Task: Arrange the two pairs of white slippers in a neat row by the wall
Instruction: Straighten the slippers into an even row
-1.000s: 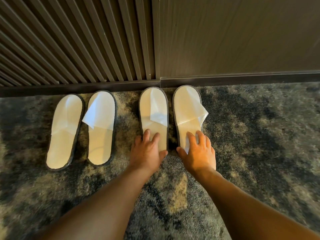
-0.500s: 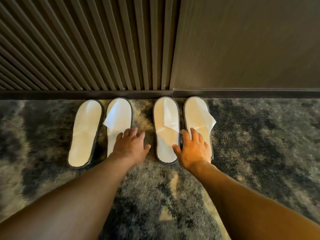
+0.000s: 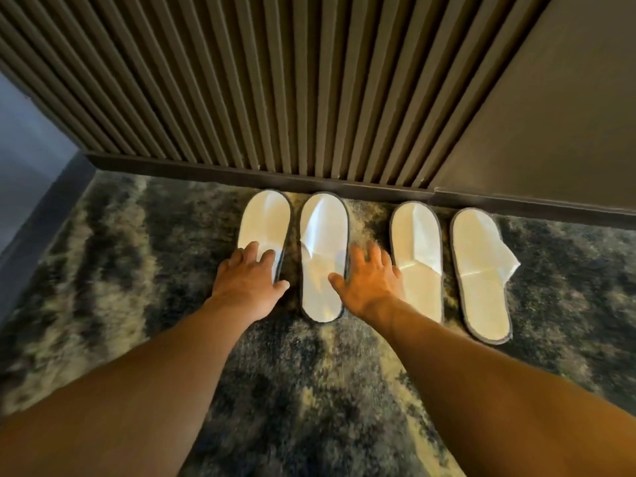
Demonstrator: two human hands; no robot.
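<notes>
Four white slippers in a row on the mottled carpet (image 3: 103, 270), toes at the skirting board (image 3: 206, 170) of the slatted wall (image 3: 275, 80). Left hand (image 3: 246, 282) lies flat, fingers spread, over the heel of the first slipper (image 3: 265, 218), grasping nothing. Right hand (image 3: 370, 282), also open, presses the right edge of the second slipper (image 3: 321, 242). Beyond its right side lie the third slipper (image 3: 414, 235) and fourth slipper (image 3: 478, 256), untouched, the fourth's strap skewed outward.

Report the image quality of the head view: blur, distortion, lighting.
Head view: wide-angle distortion fans the slatted wall outward; the forearms and carpet edges smear with motion blur; warm light falls on the left hand and right hand; the four slippers read bright but mostly sharp.
</notes>
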